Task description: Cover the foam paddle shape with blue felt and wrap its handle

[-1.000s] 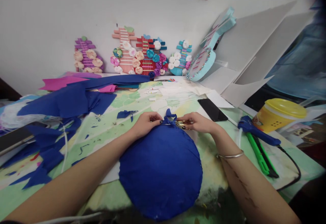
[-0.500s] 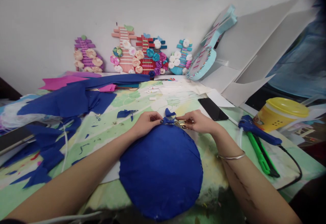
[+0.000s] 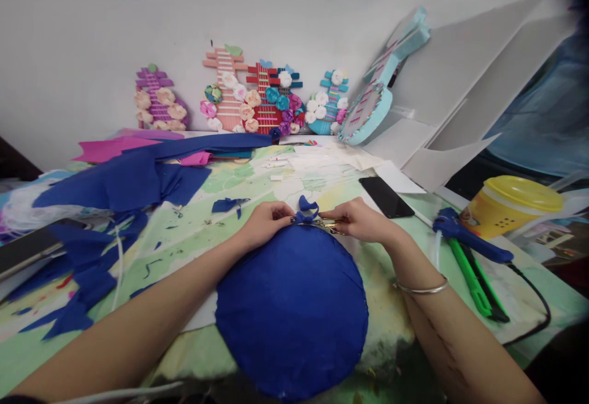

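A round blue paper-covered disc [image 3: 292,312] lies in front of me, reaching past the table's near edge. At its far rim my left hand [image 3: 267,223] is closed, fingertips pinching the blue paper edge. My right hand [image 3: 363,220] grips small gold-coloured scissors [image 3: 332,225], whose blades point left along that rim. Between the hands a thin blue paper strip [image 3: 307,206] curls upward from the edge. Just left of my left hand lies a loose blue scrap [image 3: 227,205].
Blue paper sheets and offcuts [image 3: 92,257] cover the left side. A black phone [image 3: 386,197], blue glue gun [image 3: 469,235], green cutter [image 3: 472,278] and yellow tub [image 3: 510,205] stand right. Flower-decorated instrument-shaped crafts [image 3: 267,100] lean on the wall; white boards [image 3: 473,85] lean back right.
Both hands stay at the disc's far rim. The scissor handles have come closer together in my right hand, and the view has shifted very slightly.
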`<state>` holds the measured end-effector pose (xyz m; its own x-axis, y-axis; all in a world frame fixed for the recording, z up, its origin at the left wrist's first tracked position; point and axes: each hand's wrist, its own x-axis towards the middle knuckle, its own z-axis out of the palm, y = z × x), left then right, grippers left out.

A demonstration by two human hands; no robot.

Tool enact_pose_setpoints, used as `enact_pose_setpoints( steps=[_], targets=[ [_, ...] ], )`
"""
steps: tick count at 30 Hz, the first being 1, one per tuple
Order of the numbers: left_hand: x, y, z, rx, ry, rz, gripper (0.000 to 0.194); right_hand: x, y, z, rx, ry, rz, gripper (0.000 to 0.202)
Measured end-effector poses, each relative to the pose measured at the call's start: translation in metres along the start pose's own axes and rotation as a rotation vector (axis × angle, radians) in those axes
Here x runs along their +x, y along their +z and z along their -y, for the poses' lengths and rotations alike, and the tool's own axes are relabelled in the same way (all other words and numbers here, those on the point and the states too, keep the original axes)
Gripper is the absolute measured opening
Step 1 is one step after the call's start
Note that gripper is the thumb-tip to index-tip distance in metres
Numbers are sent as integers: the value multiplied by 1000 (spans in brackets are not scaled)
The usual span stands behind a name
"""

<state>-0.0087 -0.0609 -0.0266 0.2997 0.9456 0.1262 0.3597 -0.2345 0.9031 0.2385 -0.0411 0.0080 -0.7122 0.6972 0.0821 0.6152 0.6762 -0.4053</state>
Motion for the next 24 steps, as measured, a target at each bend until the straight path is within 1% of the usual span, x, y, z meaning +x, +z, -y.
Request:
enact_pose_setpoints(
  steps=[6, 9, 13, 15, 18, 21, 24],
  targets=[
    [0, 0, 0, 4, -8, -1, 12, -1, -2, 2, -5, 16, 18, 40],
    [-2, -3, -3, 26, -50, -9, 14, -1, -2, 0, -10, 23, 8, 41],
    [-4, -11, -6, 5, -121, 62, 21, -1, -3, -2, -9, 62, 2, 38],
    [-5, -15, -6, 6, -138, 76, 21, -2, -4, -2, -1, 85, 3, 36],
    [-4, -16, -4, 57, -146, 42, 15, -3, -5, -1, 17, 105, 4, 36],
    [-3, -16, -3, 64, -125, 15, 17, -3, -4, -2, 60, 112, 18, 39],
    [-3, -15, -2, 52, -96, 9, 16, -2, -2, -4, 103, 94, 43, 36]
  ],
)
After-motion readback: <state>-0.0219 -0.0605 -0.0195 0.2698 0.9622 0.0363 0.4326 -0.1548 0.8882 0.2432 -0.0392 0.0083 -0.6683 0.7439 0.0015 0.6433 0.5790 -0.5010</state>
